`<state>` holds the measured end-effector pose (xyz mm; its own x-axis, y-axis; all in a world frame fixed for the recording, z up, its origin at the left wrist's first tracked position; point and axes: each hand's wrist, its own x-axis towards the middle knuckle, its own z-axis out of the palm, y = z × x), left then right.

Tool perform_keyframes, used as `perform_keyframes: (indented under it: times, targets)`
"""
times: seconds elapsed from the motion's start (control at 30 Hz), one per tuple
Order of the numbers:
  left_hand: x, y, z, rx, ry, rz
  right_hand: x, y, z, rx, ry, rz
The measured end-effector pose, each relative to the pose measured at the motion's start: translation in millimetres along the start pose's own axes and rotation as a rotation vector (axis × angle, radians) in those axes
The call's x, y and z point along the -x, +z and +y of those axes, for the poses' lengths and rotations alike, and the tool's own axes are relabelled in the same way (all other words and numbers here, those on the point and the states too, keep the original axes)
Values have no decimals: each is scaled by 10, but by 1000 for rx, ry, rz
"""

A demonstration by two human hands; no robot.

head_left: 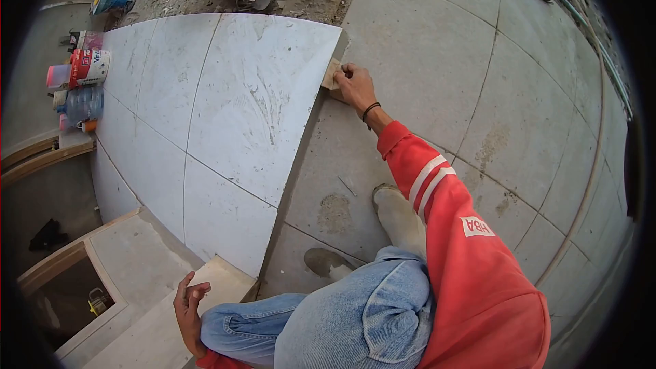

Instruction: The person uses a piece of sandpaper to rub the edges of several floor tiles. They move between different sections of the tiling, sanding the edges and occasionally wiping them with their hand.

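My right hand (355,87) is closed, fingertips pinching a small tan sheet (331,74) that looks like folded sandpaper. The sheet rests against the edge of a white tiled surface (239,89), near its far corner. Dark joints divide this surface, and grey smears mark its top. At the lower left, my left hand (190,307) is held beside my bent knee with its fingers loosely curled and apart. It holds nothing, and a pale slab (219,275) lies just beyond it.
Along the surface's left side are a red-and-white paint bucket (89,67), a clear plastic bottle (83,104) and other containers. A wood-framed opening (72,294) lies at lower left. Grey floor tiles (437,48) spread to the right, with a hose (593,184) along them. Rubble borders the top.
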<state>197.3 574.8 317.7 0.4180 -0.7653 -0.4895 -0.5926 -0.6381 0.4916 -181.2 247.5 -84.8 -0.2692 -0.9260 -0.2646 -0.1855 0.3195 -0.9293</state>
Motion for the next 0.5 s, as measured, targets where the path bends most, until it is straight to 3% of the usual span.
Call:
perform_keyframes:
  times: [0.03,0.1,0.23,0.27,0.37,0.4,0.5]
  targets:
    - [5,-2,6,-8,-15,0,-84,-84,20,-1,13,-11]
    - [8,8,14,-24,5,9,-427,-218,-81,-466,206,109]
    - [10,5,1,-9,-10,10,-172,89,-278,-291,252,121]
    - [-2,4,-1,-5,-12,11,-28,304,-59,-182,201,125]
    - [-67,4,30,-50,-5,-16,1119,581,102,62,6,-75]
    - [-69,20,64,-55,4,-10,1390,607,192,24,23,-275]
    - [-49,3,28,-45,22,21,1458,409,100,-27,44,-245]
